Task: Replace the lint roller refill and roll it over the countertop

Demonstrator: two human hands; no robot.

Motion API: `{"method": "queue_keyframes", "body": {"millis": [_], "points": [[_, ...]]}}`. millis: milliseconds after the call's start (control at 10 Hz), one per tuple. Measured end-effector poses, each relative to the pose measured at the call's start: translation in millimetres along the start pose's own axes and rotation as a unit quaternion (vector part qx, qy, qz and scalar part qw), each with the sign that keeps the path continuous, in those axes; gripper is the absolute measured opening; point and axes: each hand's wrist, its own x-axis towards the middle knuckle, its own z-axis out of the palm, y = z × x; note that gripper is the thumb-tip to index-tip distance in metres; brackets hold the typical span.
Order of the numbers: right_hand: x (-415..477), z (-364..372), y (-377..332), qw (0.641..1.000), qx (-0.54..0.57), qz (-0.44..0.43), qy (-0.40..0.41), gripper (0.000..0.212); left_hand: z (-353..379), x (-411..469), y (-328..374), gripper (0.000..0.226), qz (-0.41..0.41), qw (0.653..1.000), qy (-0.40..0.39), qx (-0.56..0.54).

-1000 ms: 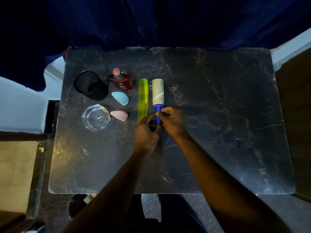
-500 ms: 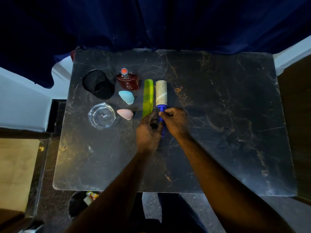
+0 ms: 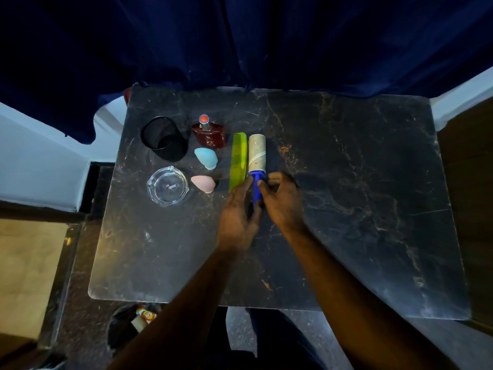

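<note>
The lint roller lies on the dark marble countertop (image 3: pixel 346 182), its beige, used-looking roll (image 3: pixel 257 153) pointing away from me and its blue handle (image 3: pixel 258 188) towards me. My left hand (image 3: pixel 237 217) rests against the handle's left side with fingers stretched out. My right hand (image 3: pixel 284 201) pinches the handle from the right with thumb and fingertips. The near end of the handle is hidden between my hands.
A green comb (image 3: pixel 238 161) lies just left of the roller. Further left are a blue sponge (image 3: pixel 206 158), a pink sponge (image 3: pixel 203 183), a red perfume bottle (image 3: pixel 209 134), a black mesh cup (image 3: pixel 164 142) on its side and a glass ashtray (image 3: pixel 167 186). A dark blue curtain (image 3: pixel 240 41) hangs behind.
My left hand has opened and slid along the handle's left side. My right hand stays on the handle. The roller lies where it was.
</note>
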Motion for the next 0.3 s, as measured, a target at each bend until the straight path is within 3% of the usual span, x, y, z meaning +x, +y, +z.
{"method": "queue_keyframes", "body": {"millis": [200, 300], "points": [[-16, -10, -12, 0.986, -0.096, -0.12, 0.064, 0.042, -20, -22, 7, 0.064, 0.08, 0.996, 0.029, -0.002], [-24, -16, -24, 0.95, -0.167, -0.244, 0.096, 0.038, -36, -30, 14, 0.065, 0.12, 0.99, 0.077, 0.02]]}}
